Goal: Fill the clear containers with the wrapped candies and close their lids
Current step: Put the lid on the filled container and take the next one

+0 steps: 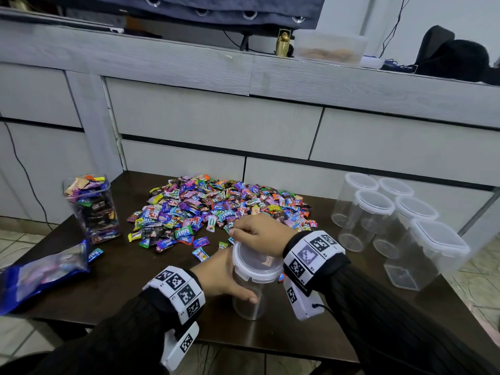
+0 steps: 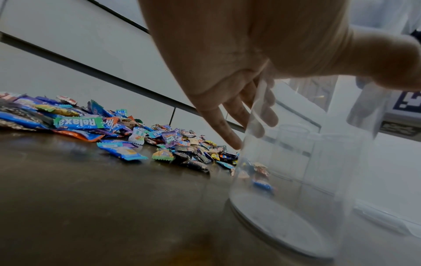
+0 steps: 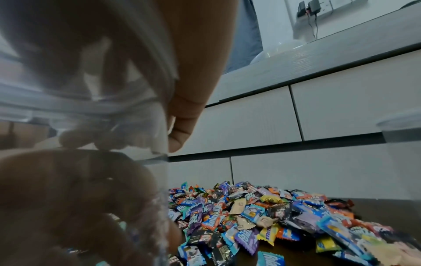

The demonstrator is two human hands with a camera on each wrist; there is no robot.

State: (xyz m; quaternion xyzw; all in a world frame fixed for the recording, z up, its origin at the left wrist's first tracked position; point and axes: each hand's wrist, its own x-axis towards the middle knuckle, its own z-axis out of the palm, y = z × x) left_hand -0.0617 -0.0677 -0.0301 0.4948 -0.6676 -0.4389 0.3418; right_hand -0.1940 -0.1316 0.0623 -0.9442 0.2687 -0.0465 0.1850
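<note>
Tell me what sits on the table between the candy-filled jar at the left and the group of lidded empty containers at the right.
The head view shows the pile of wrapped candies spread between the filled jar and the empty containers.

worktop (image 1: 108, 290): dark brown, glossy | pale grey wood-grain drawer unit (image 1: 216, 123) directly behind worktop | dark blue eyelet curtain (image 1: 205, 9) above unit | white wall (image 1: 446, 14) upper right of unit | pale tiled floor (image 1: 16, 247) left of worktop
</note>
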